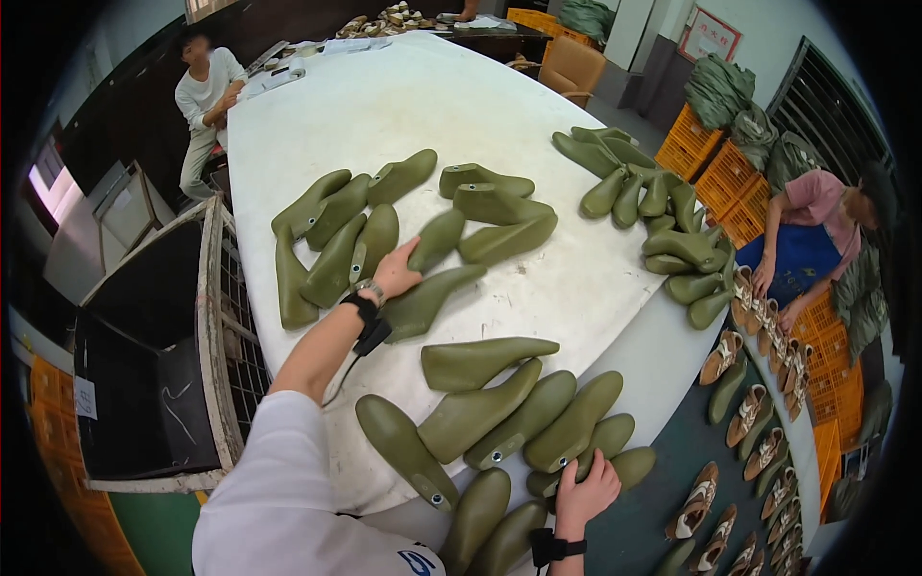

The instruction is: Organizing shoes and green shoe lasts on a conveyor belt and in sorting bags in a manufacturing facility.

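Note:
Olive-green shoe lasts lie in groups over a white-topped table (317,125). My left hand (396,271) reaches into the middle group, its fingers closed round the end of one shoe last (438,238). Just below that hand lies another last (432,300), and a standing one (380,235) is beside it. At the near right, my right hand (588,492) grips the end of a last (613,437) in the near group. A paler last (636,467) sits against its fingers. Dark straps circle both wrists, with a watch on the left one.
More lasts (672,252) are heaped at the table's right edge. A worker in a blue apron (802,252) stands behind rows of brown-and-white shoes (745,413). A wire-sided cart (216,326) abuts the left side. Someone in white (206,91) sits at the far left. Orange crates (725,187) line the right.

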`<state>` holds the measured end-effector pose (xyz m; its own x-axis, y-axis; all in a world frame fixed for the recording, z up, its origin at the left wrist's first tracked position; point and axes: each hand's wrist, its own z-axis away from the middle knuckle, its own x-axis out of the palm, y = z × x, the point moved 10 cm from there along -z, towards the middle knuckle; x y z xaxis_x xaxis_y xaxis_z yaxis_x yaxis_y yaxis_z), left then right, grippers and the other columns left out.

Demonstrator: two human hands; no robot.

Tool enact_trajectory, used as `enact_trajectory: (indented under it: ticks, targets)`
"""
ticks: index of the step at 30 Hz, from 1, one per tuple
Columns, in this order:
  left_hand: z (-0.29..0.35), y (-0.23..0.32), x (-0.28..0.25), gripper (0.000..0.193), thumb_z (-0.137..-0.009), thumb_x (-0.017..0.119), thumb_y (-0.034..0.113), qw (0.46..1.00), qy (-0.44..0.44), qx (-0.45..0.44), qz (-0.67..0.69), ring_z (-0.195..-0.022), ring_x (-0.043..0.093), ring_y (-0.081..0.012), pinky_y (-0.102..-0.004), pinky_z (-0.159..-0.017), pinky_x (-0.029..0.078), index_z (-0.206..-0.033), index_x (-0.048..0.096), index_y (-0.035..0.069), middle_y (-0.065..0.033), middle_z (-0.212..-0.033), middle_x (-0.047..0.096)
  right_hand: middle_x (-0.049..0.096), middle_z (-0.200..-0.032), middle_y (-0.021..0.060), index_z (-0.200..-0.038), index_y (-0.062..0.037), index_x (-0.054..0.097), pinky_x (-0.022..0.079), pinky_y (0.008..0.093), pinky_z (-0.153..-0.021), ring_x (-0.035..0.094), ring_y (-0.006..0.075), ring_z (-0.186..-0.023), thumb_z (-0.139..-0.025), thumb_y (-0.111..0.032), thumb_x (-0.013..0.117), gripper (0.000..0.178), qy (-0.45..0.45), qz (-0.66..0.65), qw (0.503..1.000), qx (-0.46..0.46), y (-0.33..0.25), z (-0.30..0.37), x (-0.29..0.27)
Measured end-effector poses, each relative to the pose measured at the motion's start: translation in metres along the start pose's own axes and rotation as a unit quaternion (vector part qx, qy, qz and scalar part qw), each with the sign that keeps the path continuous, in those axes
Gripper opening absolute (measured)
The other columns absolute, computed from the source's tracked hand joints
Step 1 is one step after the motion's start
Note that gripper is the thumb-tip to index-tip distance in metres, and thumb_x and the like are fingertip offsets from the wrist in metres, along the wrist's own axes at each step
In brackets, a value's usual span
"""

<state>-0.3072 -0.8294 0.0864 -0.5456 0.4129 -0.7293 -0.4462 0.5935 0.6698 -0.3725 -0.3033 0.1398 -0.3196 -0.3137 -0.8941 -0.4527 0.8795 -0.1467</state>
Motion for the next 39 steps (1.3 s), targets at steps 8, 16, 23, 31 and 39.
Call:
enact_trajectory:
  ticks: [8, 16, 23, 31, 39]
  targets:
    - [0.110, 0.041, 0.047, 0.081, -0.064, 0.059, 0.007, 0.910, -0.387, 0.031, 0.142, -0.108, 0.050, -0.0188, -0.0302, -0.094, 0.040, -0.139, 0.032, 0.016, -0.0127, -0.122, 0.053, 0.059, -0.100, 0.0111, -0.106, -0.0090, 0.060, 0.036, 0.0485, -0.091, 0.054, 0.0285, -0.095, -0.072, -0.033, 0.062, 0.041, -0.011, -0.034, 0.999, 0.029, 0.000, 0.000, -0.002]
    - [0.143, 0.055, 0.049, 0.095, -0.064, 0.066, 0.018, 0.861, -0.498, -0.007, -0.105, -0.118, 0.047, -0.0267, -0.0335, -0.097, 0.039, -0.144, 0.015, 0.014, -0.0180, -0.131, 0.045, 0.059, -0.100, 0.0103, -0.105, -0.0119, 0.062, 0.037, 0.0499, -0.091, 0.055, 0.0287, -0.093, -0.072, -0.036, 0.061, 0.041, 0.002, -0.024, 0.999, 0.044, 0.002, 0.000, -0.006]
    - [0.081, 0.098, 0.031, 0.088, -0.067, 0.068, 0.032, 0.911, -0.362, 0.103, -0.166, -0.120, 0.044, -0.0333, -0.0376, -0.100, 0.036, -0.140, 0.026, 0.008, -0.0221, -0.132, 0.043, 0.060, -0.096, 0.0100, -0.103, -0.0122, 0.062, 0.037, 0.0507, -0.091, 0.055, 0.0288, -0.091, -0.071, -0.036, 0.062, 0.040, 0.013, -0.028, 0.998, 0.055, 0.007, 0.001, -0.008]
    - [-0.099, 0.076, 0.009, 0.068, -0.067, 0.062, 0.019, 0.926, -0.207, 0.073, -0.307, -0.109, 0.051, -0.0355, -0.0397, -0.092, 0.043, -0.131, 0.040, 0.010, -0.0213, -0.118, 0.053, 0.058, -0.098, 0.0102, -0.104, -0.0112, 0.060, 0.036, 0.0493, -0.091, 0.054, 0.0295, -0.092, -0.069, -0.034, 0.063, 0.041, -0.003, -0.016, 0.999, 0.036, 0.010, 0.004, -0.003]
    - [-0.238, 0.025, 0.007, 0.056, -0.074, 0.058, 0.016, 0.954, -0.072, -0.020, -0.291, -0.123, 0.038, -0.0324, -0.0440, -0.095, 0.042, -0.127, 0.040, 0.014, -0.0157, -0.130, 0.041, 0.056, -0.109, 0.0134, -0.114, -0.0106, 0.057, 0.035, 0.0483, -0.094, 0.052, 0.0311, -0.101, -0.073, -0.030, 0.064, 0.046, -0.095, -0.013, 0.994, 0.056, -0.006, -0.015, -0.012]
